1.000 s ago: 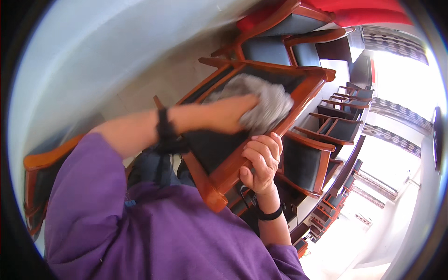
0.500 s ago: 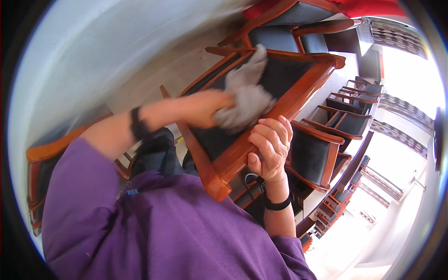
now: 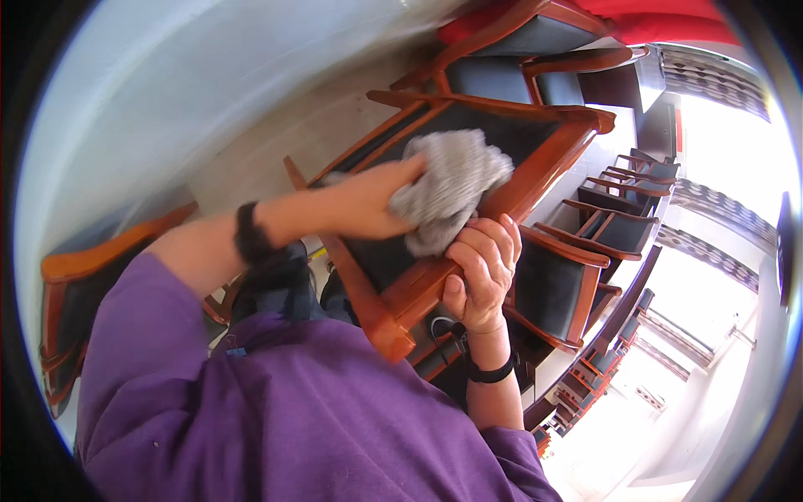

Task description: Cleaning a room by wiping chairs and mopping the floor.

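My left hand (image 3: 376, 201) is closed round a grey cloth (image 3: 456, 184), which is bunched up and pressed against the chair's black padded panel (image 3: 376, 259). Part of the cloth laps the wooden rail near my other hand. My right hand (image 3: 485, 272) grips the reddish-brown rail (image 3: 548, 171) of this chair, fingers wrapped over the edge and thumb on the near side. The chair is tilted in front of my body, one rail end (image 3: 389, 335) close to my purple shirt. The left hand is slightly smeared by motion.
Another black-padded wooden chair (image 3: 485, 75) stands beyond this one, below red fabric (image 3: 661, 21). More chairs (image 3: 552, 289) line a long table at the right. A chair (image 3: 71, 309) is at far left beside the pale wall (image 3: 167, 92). Patterned curtains (image 3: 728, 205) hang by bright windows.
My left hand has moved the cloth a little up and right along the panel, and the cloth is more bunched. My right hand keeps its grip on the rail.
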### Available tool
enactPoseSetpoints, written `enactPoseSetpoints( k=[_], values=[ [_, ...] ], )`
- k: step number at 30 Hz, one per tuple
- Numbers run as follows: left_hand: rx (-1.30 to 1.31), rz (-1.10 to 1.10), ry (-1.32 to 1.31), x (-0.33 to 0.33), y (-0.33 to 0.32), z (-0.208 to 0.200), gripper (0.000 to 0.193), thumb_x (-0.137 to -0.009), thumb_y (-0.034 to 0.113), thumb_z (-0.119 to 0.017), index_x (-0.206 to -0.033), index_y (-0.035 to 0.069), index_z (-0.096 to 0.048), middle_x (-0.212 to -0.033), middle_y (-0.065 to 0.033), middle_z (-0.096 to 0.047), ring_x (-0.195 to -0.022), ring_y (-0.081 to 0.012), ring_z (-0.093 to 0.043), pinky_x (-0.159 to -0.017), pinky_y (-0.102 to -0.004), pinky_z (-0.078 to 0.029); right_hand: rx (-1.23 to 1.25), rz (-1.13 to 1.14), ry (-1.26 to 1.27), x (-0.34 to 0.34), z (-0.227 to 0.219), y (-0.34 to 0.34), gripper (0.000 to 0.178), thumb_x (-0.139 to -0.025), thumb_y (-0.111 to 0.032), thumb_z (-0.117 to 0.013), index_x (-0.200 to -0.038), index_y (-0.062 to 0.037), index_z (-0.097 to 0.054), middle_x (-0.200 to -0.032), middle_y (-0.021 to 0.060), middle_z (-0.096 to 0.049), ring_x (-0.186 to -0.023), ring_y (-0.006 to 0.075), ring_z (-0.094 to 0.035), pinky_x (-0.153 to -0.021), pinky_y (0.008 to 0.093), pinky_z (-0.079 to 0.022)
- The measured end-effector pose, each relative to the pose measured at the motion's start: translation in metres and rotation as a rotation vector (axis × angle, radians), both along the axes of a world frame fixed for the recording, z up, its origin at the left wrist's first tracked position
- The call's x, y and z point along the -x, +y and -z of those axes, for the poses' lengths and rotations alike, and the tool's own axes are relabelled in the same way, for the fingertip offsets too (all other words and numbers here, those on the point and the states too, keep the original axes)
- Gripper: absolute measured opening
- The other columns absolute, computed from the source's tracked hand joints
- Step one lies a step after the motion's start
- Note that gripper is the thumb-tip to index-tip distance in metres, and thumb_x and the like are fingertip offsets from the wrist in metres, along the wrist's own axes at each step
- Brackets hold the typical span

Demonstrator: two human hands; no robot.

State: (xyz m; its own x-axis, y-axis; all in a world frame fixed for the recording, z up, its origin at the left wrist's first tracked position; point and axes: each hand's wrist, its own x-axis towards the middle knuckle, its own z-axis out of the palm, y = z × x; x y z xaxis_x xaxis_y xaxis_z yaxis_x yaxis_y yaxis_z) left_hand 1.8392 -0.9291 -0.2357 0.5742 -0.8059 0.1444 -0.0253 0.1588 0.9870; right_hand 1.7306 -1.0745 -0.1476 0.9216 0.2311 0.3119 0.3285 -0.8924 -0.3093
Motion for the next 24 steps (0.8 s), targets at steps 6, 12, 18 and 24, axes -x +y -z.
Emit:
enactPoseSetpoints(
  k=[6, 12, 18, 24],
  values=[
    [0.294, 0.035, 0.165, -0.055, -0.108, 0.003, 0.065, -0.072, 0.009, -0.059, -0.129, 0.008, -0.027, -0.112, -0.0093, -0.050, -0.103, -0.0185, -0.047, -0.087, -0.0298, -0.037, -0.033, 0.031, 0.008, 0.000, -0.001, 0.004, 0.017, -0.070, -0.024, -0.051, -0.076, -0.0081, -0.056, -0.084, 0.0050, -0.056, -0.090, 0.0232, -0.053, -0.093, 0.0423, -0.030],
    [0.171, 0.045, 0.097, -0.092, -0.196, 0.029, 0.067, -0.070, 0.012, -0.063, -0.128, 0.008, -0.029, -0.113, -0.0088, -0.050, -0.105, -0.0169, -0.046, -0.089, -0.0284, -0.036, -0.077, 0.038, 0.027, 0.003, 0.002, -0.004, 0.018, -0.070, -0.026, -0.052, -0.076, -0.0096, -0.056, -0.084, 0.0039, -0.056, -0.089, 0.0220, -0.053, -0.093, 0.0411, -0.030],
    [0.015, -0.140, -0.133, -0.102, -0.215, 0.058, 0.069, -0.070, 0.012, -0.063, -0.130, 0.009, -0.028, -0.110, -0.0099, -0.052, -0.100, -0.0191, -0.050, -0.084, -0.0279, -0.039, -0.083, 0.003, 0.023, 0.000, 0.002, -0.006, 0.020, -0.073, -0.029, -0.050, -0.077, -0.0107, -0.057, -0.082, 0.0024, -0.056, -0.089, 0.0203, -0.053, -0.093, 0.0389, -0.030],
    [0.270, 0.075, 0.358, -0.083, -0.178, 0.031, 0.071, -0.071, 0.008, -0.062, -0.132, 0.010, -0.025, -0.113, -0.0076, -0.051, -0.100, -0.0161, -0.048, -0.088, -0.0281, -0.036, -0.114, 0.009, 0.016, -0.001, 0.005, -0.008, 0.020, -0.074, -0.030, -0.049, -0.077, -0.0115, -0.057, -0.082, 0.0022, -0.056, -0.088, 0.0195, -0.053, -0.093, 0.0382, -0.030]
  ],
)
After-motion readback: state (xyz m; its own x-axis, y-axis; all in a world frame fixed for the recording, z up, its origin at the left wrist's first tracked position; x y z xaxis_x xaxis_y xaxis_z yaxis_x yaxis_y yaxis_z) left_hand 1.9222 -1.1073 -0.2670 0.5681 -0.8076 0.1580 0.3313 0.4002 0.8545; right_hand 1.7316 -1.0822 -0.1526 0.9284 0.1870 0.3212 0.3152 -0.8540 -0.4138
